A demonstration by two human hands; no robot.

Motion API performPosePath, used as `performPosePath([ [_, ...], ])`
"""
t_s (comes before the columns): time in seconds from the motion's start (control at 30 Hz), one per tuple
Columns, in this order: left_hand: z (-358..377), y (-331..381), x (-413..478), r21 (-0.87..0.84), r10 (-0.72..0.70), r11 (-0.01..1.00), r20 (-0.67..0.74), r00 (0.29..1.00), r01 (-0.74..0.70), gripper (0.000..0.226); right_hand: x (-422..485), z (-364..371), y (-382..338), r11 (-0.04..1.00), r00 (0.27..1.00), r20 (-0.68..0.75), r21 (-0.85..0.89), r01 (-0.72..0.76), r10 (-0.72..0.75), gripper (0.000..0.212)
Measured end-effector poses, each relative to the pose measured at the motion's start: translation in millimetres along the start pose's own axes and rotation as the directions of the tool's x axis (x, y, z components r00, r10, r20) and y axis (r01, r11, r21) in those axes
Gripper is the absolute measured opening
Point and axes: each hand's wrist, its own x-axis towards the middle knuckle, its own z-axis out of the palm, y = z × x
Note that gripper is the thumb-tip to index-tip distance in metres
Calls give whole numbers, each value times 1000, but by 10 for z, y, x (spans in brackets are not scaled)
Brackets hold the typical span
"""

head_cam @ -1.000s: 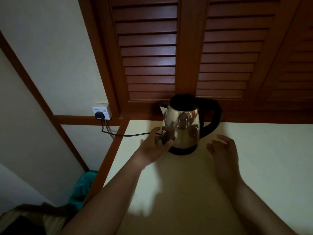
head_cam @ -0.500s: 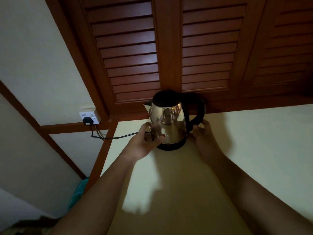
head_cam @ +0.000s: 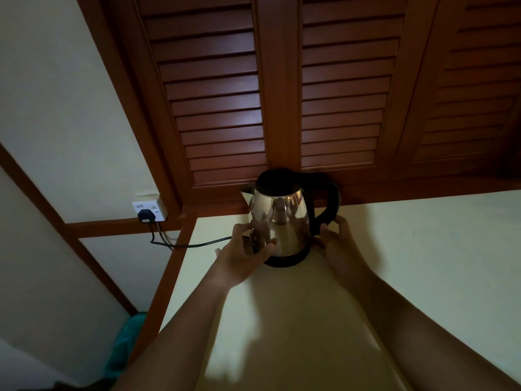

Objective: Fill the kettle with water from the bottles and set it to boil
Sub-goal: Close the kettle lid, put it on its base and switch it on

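Two hands hold the electric kettle (head_cam: 282, 218). Thumb and fingers of the left hand (head_cam: 242, 258) curve round the lower left of its shiny steel body. Those of the right hand (head_cam: 338, 244) curl about the lower end of its black handle (head_cam: 330, 200). The kettle stands upright on its black base (head_cam: 286, 260), spout pointing left. From the kettle's left a black cord (head_cam: 197, 244) runs to a plug (head_cam: 145, 215) in a white wall socket (head_cam: 150, 206). A cream countertop (head_cam: 408, 249) lies under the kettle, with brown louvred doors (head_cam: 220, 94) just behind it.

Bare forearms, bare hands: left hand (head_cam: 243, 256), right hand (head_cam: 339, 244).
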Motion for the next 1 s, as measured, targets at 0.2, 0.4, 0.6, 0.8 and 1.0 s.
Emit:
performPosePath([
  [0.2,-8,-116,-2,-70,21,997,7,1000,-20,47,-35,-73,-109,962,990,-88,-259,82,-108,41],
  [0.4,36,88,-130,-442,50,893,-79,996,-80,27,-173,-95,-536,672,815,55,-534,512,-577,50],
  [0.6,103,60,-227,-374,125,919,-31,992,-128,34,-61,-1,-665,518,786,188,-659,546,-589,52],
  [0.8,122,-51,-202,-329,103,937,-51,993,-114,46,-53,41,-706,461,787,202,-716,525,-583,55],
  [1.0,119,-35,-203,-324,104,939,-47,993,-113,51,-70,75,-712,445,788,196,-734,513,-584,58],
])
